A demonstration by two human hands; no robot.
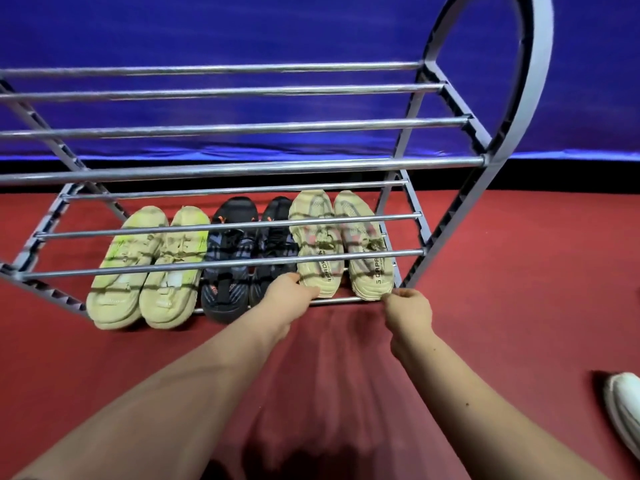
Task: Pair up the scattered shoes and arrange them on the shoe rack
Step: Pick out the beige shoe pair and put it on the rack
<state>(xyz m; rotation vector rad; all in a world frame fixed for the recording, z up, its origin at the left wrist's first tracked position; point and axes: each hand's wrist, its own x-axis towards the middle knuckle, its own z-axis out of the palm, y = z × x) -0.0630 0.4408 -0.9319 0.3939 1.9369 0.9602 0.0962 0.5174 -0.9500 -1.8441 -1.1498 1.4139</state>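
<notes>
Fingers (398, 295) of the right hand (408, 308) curl onto the heel of the right beige shoe (367, 244) and the left hand (289, 294) seemingly pinches the left beige shoe (317, 244), probably squaring this pair on the bottom tier of the shoe rack (242, 169).

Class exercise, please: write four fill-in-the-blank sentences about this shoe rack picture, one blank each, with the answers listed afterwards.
1. The lowest tier of the shoe rack holds ___ pairs of shoes.
2. The middle pair is ___ in colour.
3. The left hand and right hand hold the heels of the beige pair, at the ___ end of the row.
4. The lone shoe on the red floor is ___.

Missing words: three; black; right; white.
</notes>
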